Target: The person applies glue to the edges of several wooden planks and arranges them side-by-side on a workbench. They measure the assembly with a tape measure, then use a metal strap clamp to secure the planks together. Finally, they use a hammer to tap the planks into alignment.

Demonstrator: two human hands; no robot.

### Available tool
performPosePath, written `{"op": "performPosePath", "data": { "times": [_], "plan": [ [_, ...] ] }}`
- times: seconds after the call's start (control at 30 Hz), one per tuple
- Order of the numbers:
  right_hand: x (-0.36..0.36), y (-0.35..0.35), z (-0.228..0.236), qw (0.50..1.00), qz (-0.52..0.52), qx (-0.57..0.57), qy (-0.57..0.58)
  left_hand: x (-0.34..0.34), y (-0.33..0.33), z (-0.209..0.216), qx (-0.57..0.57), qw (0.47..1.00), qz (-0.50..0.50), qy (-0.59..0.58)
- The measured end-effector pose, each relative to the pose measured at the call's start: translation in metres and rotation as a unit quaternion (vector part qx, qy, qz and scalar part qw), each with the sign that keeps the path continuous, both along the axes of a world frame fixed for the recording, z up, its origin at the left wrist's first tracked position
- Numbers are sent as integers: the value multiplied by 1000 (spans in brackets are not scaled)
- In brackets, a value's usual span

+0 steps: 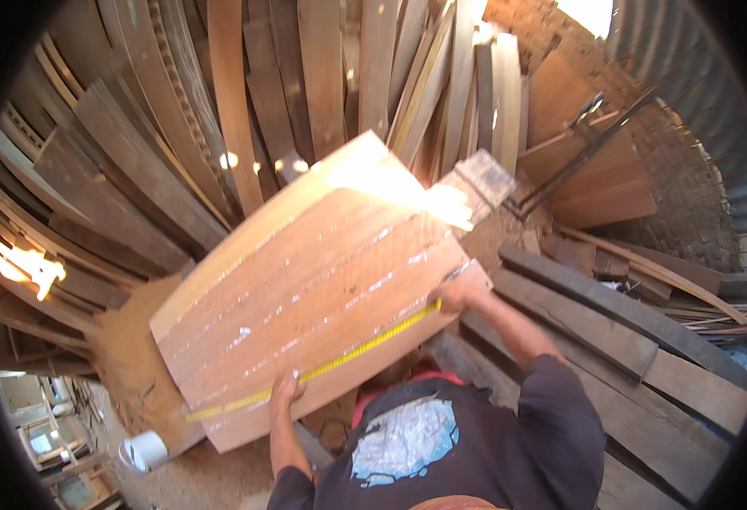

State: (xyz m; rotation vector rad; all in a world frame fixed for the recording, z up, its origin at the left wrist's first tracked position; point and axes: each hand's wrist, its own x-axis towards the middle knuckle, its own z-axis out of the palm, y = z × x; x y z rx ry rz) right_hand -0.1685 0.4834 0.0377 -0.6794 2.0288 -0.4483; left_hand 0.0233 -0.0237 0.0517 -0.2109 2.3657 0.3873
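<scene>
A wide panel (305, 280) of reddish-brown boards joined side by side lies slanted in front of me, with pale streaks along its seams. A yellow tape measure (365, 347) stretches lengthwise across it near the edge closest to me. My left hand (284, 394) is closed on the tape blade partway along, low on the panel. My right hand (456, 297) is closed around the tape's upper right end, by the panel's corner. Whatever case it holds is mostly hidden by the fingers; a small shiny spot shows beside them.
Many long planks (318, 76) stand upright along the back and left. Thick beams (577, 314) lie at the right. A wood block (480, 183) sits by the panel's far end. A white cylindrical container (144, 450) rests at lower left, near sawdust (127, 340). Corrugated metal (688, 76) walls the far right.
</scene>
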Motion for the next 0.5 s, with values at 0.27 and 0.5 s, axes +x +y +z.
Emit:
{"op": "performPosePath", "data": {
  "times": [0.27,0.5],
  "plan": [
    [103,-84,17,998,-5,-48,-46,14,4,40,184,963,-178,-85],
    [167,-157,23,991,22,-99,-89,70,63,-8,297,936,-167,84]
  ]
}}
